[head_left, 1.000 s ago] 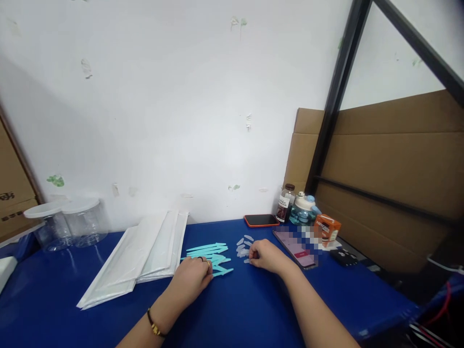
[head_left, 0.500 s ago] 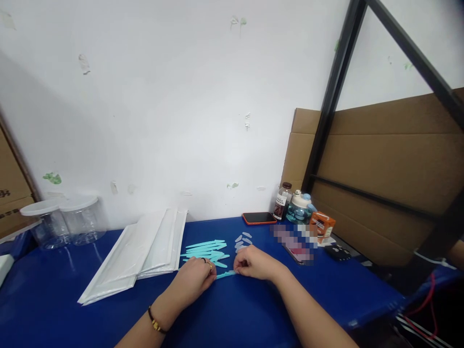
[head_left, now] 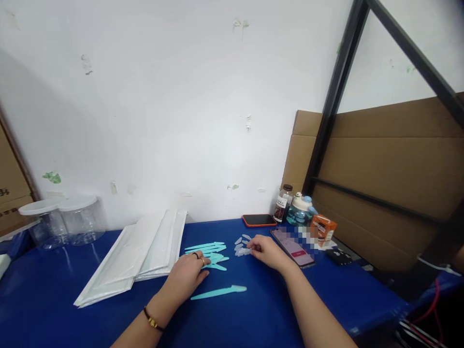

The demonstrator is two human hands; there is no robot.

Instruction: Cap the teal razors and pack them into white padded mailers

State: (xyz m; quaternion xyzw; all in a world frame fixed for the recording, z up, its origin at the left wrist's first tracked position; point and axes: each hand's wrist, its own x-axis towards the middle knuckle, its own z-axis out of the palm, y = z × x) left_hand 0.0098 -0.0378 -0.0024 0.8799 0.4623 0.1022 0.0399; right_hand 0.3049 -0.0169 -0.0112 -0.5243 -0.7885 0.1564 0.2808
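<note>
A turquoise eyebrow razor (head_left: 218,292) with a clear cap on its right end lies alone on the blue tabletop, in front of and between my hands. Beyond it, several more such razors (head_left: 206,247) lie in a loose pile. My left hand (head_left: 189,273) rests over the near side of that pile, thumb apart from the fingers, fingertips touching the razors and partly hidden. At the small clear caps (head_left: 239,245), my right hand (head_left: 264,250) has its thumb and fingers pinched together at the right edge of the group, on what appears to be one cap.
White padded envelopes (head_left: 119,261) are stacked at left, near two clear lidded jars (head_left: 81,222). Along the back right are an orange-edged phone (head_left: 259,220), another phone (head_left: 290,246), a brown-capped bottle (head_left: 282,203), a blue water bottle (head_left: 300,210) and an orange box (head_left: 322,229).
The razor held between both hands now lies on the table, capped. My left hand has moved onto the razor pile, and my right hand has gone up and right to the caps.
</note>
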